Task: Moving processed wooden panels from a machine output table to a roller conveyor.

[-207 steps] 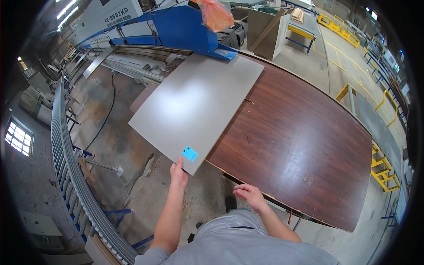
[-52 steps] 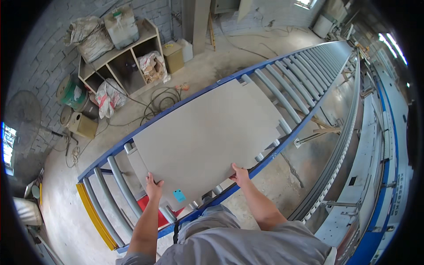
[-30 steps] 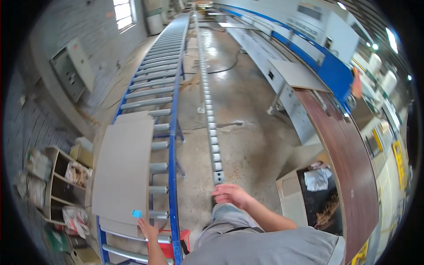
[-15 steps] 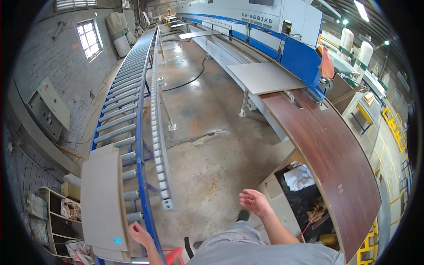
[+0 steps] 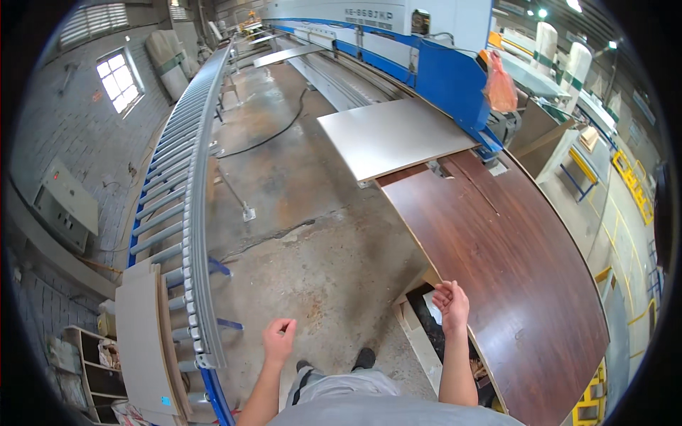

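My left hand (image 5: 279,341) hangs over the concrete floor with its fingers curled in, and I see nothing in it. It is apart from the stack of pale panels (image 5: 142,334) on the roller conveyor to its left. My right hand (image 5: 453,309) is raised by the near-left edge of the dark brown wood-grain table (image 5: 522,284). Its fingers are loosely bent and apart, with nothing held; I cannot tell whether it touches the edge. Farther ahead, a light grey panel (image 5: 398,135) lies flat at the far end of the brown top, beside the blue-and-white machine (image 5: 451,85).
A long roller conveyor (image 5: 162,231) with a blue frame runs away on the left. A dark shelf (image 5: 423,312) sits under the brown table. An orange plastic bag (image 5: 501,85) hangs by the machine. Shelving (image 5: 99,376) stands low at the left wall, and a black cable (image 5: 280,135) crosses the floor.
My view has turned right and moved nearer the brown table. My left hand has moved away from the panel stack, and my right hand has come up to the table edge.
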Tool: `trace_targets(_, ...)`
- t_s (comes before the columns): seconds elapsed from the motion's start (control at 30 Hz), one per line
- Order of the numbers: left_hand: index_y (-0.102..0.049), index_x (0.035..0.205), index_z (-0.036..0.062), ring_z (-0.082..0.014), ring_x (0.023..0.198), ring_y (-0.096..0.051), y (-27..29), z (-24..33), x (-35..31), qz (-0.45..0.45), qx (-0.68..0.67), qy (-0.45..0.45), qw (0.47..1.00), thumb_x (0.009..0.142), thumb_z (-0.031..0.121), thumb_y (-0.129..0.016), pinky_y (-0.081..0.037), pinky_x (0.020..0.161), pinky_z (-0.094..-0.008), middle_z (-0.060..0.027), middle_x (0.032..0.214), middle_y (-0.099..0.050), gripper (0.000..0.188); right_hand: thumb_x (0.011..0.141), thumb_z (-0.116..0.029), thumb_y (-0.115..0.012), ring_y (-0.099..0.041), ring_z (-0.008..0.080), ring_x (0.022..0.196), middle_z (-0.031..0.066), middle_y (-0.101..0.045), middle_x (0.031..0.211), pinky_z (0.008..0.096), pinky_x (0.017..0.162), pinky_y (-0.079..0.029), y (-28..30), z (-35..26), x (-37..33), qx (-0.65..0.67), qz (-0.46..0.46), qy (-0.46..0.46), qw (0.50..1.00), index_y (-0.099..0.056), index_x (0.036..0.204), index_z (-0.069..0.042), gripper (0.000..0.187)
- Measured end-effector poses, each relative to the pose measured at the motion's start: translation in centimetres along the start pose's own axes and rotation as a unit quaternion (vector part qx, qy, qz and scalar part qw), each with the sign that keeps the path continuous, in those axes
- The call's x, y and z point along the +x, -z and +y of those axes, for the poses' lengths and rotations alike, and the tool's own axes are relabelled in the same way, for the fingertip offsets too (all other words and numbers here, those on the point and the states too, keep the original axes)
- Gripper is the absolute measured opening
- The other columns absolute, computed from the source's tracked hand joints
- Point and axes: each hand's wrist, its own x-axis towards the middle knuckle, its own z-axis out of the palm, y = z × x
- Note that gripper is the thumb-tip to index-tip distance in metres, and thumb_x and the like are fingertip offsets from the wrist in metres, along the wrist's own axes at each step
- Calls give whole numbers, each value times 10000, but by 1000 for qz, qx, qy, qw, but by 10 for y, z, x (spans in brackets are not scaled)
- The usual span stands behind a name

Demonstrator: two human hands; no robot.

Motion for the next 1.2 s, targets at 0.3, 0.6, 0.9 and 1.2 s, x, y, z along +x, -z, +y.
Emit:
trace_targets(0.3,-666,870,4,-109,660,-585,-94,-19,44,-250,-96,163,949,845,210,-614,-477,618,-269,-44,741,-648,214,848,-283,-584,-497,377,1108,178,-570,1169,438,970,-367,83,-3,19,-651,203,388,620,-592,1105,-17,370)
trace_targets(0.6,-640,995,26,-112,735,-601,-155,-2,58,-393,-152,131,897,874,277,-575,-495,656,-280,-42,847,-654,286,896,-400,-491,-468,353,1151,184,-491,1289,428,970,-358,70,4,17,-791,220,330,465,-548,1197,-22,486)
trace_targets(0.9,-651,1008,40,-130,678,-605,-136,0,64,-351,-167,186,903,867,300,-581,-497,647,-282,-53,833,-666,304,918,-392,-452,-460,343,1170,152,-476,1316,456,1024,-322,59,11,10,-816,213,302,444,-537,1218,-40,470)
trace_targets(1.2,-521,1203,77,-155,780,-609,-176,30,86,-387,-245,310,833,911,396,-514,-495,677,-287,-94,1019,-634,432,900,-310,-503,-466,367,1168,173,-515,1269,449,1047,-298,73,8,14,-750,213,343,523,-521,1211,-10,432)
